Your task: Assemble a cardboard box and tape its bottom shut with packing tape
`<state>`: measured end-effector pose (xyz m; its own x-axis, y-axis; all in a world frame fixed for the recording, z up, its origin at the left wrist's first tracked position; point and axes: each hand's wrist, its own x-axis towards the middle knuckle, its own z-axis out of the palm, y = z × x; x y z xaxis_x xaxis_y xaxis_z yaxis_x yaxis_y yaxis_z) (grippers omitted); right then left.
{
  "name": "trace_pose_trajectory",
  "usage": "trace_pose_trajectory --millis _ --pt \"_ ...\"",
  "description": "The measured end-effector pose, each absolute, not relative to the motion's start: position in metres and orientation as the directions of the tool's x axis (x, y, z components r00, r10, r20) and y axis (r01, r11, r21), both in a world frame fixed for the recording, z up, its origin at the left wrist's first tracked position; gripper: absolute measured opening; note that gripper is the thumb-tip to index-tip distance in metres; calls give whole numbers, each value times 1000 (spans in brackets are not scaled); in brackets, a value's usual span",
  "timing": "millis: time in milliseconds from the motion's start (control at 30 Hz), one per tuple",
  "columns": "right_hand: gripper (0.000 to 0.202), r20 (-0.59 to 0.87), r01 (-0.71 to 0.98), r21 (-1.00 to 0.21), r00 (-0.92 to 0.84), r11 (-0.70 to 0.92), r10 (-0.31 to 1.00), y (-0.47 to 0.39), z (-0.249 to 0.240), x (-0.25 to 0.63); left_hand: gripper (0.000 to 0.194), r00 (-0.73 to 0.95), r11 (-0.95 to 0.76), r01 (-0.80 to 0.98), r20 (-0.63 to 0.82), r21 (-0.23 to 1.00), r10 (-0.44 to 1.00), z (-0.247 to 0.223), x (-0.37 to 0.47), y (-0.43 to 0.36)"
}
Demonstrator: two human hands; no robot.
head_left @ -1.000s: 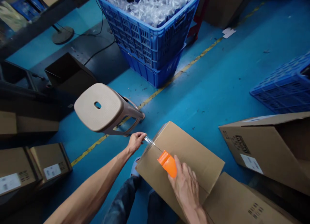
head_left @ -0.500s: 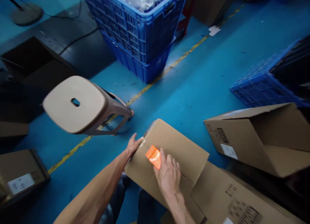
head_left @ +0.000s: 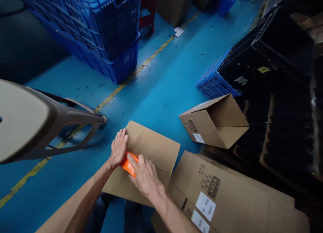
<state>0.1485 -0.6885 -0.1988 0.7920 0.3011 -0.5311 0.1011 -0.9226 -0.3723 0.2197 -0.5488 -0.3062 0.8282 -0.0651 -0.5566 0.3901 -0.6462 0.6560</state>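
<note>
While both hands meet on the box top, this is how things lie.
Right fingers: curled over the orange tape dispenser [head_left: 128,165], closed round it; right hand [head_left: 144,176] lies on top of it.
Left fingers: held together and flat on the cardboard, just beside the dispenser; left hand [head_left: 118,147] touches the box's left edge.
Dispenser: between the two hands, resting on the cardboard box [head_left: 151,149].
Box: closed, on the person's lap above the blue floor [head_left: 161,91].
Right of it: a flat printed carton [head_left: 227,196] touching the box, an open carton [head_left: 214,122] on its side farther off.
Left: a beige stool [head_left: 37,122], tilted.
Far: stacked blue crates [head_left: 101,28], a yellow floor line [head_left: 121,86].
</note>
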Motion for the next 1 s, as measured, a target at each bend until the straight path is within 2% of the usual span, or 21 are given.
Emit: trace_pose_trajectory --millis 233,333,467,700,767,867,900,1000 --pt "77 -541 190 -253 785 -949 302 -747 -189 122 71 860 -782 343 -509 520 39 -302 220 -564" --pt "79 -505 218 -208 811 -954 296 -811 -187 79 75 915 -864 266 -393 427 87 -301 213 -581" --pt "83 -470 267 -132 831 -955 298 -876 -195 36 75 978 -956 128 -191 265 78 -302 204 -593" --pt "75 -555 223 -26 807 -975 199 -875 -202 42 74 996 -965 63 -75 255 45 -297 198 -595" --pt "70 -573 221 -8 798 -975 186 -870 -201 45 73 998 -961 -34 -38 275 -46 -297 186 -611" --pt "67 -590 221 -10 786 -975 184 -866 -200 47 66 943 -893 -297 -40 338 -329 -301 159 -651" --pt "67 -590 217 -11 787 -976 182 -865 -201 47 65 922 -869 -343 -51 357 -385 -303 150 -665" --pt "70 -577 205 -7 798 -979 172 -871 -202 42 68 905 -853 -357 -86 381 -417 -309 134 -693"
